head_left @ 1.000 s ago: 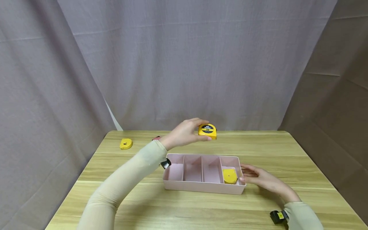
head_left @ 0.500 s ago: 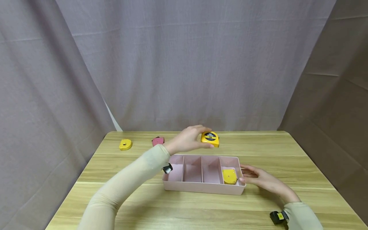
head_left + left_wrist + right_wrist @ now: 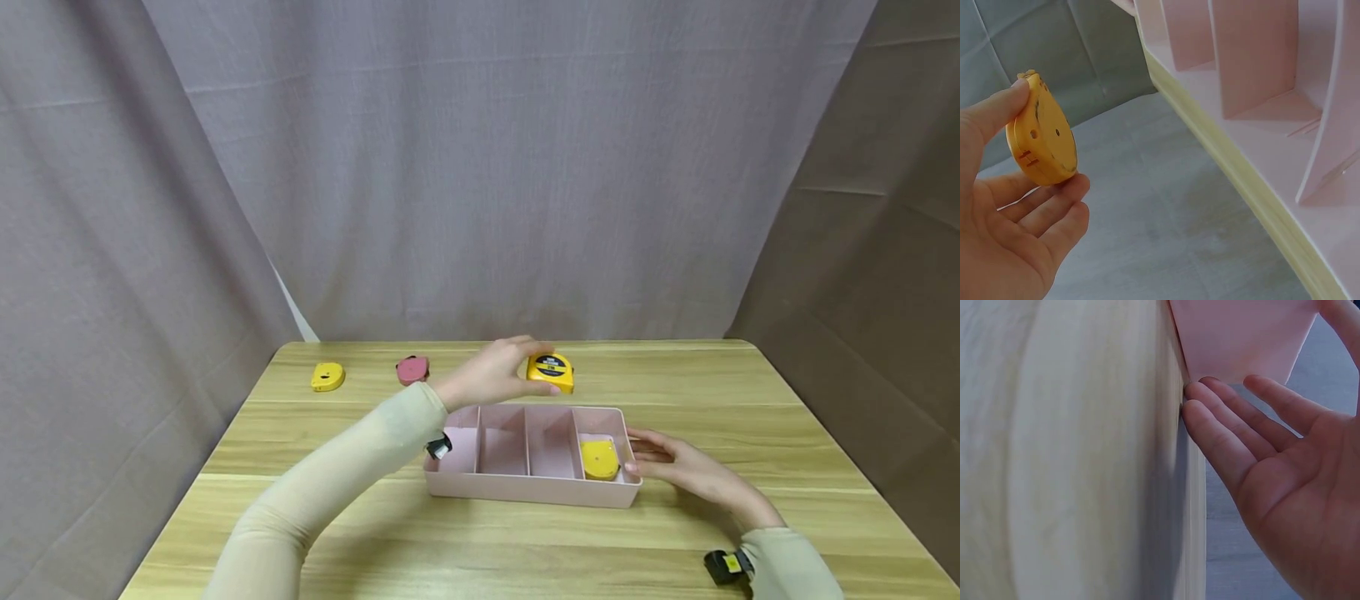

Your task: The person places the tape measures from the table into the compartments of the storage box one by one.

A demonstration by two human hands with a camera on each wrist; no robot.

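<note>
My left hand [image 3: 491,372] holds a yellow tape measure [image 3: 551,371] between thumb and fingers, just above and behind the pink divided tray [image 3: 525,492]. In the left wrist view the same tape measure [image 3: 1041,134] is pinched at its edges by that left hand [image 3: 1013,206], with the tray [image 3: 1260,94] close by. A second yellow tape measure [image 3: 600,459] lies in the tray's rightmost compartment. My right hand [image 3: 686,471] lies flat with straight fingers against the tray's right end wall; in the right wrist view the fingertips [image 3: 1200,403] touch the tray [image 3: 1241,337].
On the wooden table [image 3: 525,550], a small yellow tape measure [image 3: 328,377] and a pink one [image 3: 412,370] lie at the back left. The tray's three left compartments hold nothing. Grey curtains hang behind and on both sides.
My left hand has carried the yellow tape measure down and slightly right, closer to the tray's back rim. The pink tape measure has come into sight. The right hand has stayed put.
</note>
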